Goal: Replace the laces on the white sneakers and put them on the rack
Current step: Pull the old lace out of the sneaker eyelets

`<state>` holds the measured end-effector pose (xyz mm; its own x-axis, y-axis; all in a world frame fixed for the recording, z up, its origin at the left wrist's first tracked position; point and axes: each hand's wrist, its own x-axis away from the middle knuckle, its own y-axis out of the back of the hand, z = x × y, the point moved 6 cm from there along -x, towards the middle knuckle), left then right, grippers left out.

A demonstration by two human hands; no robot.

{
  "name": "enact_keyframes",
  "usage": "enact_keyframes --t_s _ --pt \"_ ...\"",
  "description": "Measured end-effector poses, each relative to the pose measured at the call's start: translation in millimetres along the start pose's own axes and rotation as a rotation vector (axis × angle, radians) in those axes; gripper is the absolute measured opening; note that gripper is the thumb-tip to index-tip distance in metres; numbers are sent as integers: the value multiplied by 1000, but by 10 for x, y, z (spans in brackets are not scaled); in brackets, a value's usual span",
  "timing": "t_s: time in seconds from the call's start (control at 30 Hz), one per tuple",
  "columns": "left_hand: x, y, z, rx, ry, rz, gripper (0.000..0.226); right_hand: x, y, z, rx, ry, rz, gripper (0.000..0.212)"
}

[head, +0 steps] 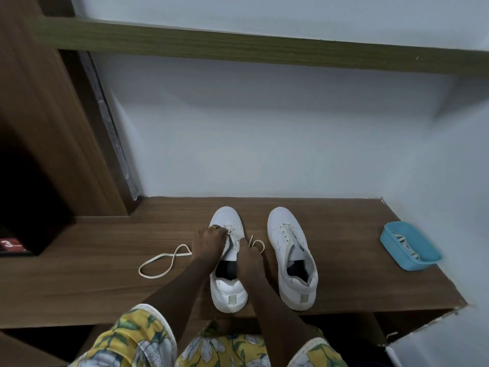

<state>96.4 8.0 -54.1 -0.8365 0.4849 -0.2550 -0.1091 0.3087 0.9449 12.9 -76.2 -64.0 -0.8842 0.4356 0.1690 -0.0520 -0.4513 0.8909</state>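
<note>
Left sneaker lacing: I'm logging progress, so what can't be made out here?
- Head view: eyelets of the left sneaker hidden under left hand and right hand.
- Grip on the lace: fingertips too small to tell.
- Blue basket: contents blurred.
- Right sneaker: unlaced; inside dark.

Dim, soft light; edges bowed, corners perhaps slightly blurred

A wooden counter (79, 260) ran along a pale wall (264, 128). A blue plastic basket (409, 249) sat tilted near its right end, against the wall. A wooden shelf (238, 46) crossed the wall above. A tall wooden cabinet (39, 115) stood at the left, with a red label (12, 245) low in its dark opening.
</note>
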Motion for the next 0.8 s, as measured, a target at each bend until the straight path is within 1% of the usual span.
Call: enact_keyframes --t_s 0.07,0.1,0.17,0.27,0.37,0.4,0.47,0.5,0.57,0.63,0.7,0.77,0.8 --pt "1 11 19 31 27 -17 5 5 4 2 -6 5 -1 35" --pt "7 31 29 86 66 -30 8 11 4 5 -8 7 -2 34" --pt "1 27 131 238 229 -24 23 17 7 2 -14 11 -7 33" --pt "7 -43 341 370 459 10 28 21 10 -4 -20 7 -8 34" --pt "15 -72 433 454 551 17 27 15 9 -8 -12 7 -5 35" --pt "13 -73 428 459 541 25 28 15 9 -9 -10 7 -3 35" --pt "5 -38 351 423 448 39 35 13 6 -10 -16 1 -2 35" --pt "-4 -8 295 369 374 42 39 11 5 -10 -20 0 1 36" --pt "-43 19 163 166 191 42 41 12 0 -11 -25 -1 6 36" --pt "-61 5 48 4 58 70 35 14 10 -12 -23 1 1 37" --pt "-47 -34 -33 -110 -24 87 25 14 2 -8 -20 2 -3 36" --pt "-27 -12 -91 -226 -57 76 15 15 -7 7 -24 -1 2 35" --pt "-18 5 -105 -250 -50 80 14 13 -6 11 -27 -1 1 35"
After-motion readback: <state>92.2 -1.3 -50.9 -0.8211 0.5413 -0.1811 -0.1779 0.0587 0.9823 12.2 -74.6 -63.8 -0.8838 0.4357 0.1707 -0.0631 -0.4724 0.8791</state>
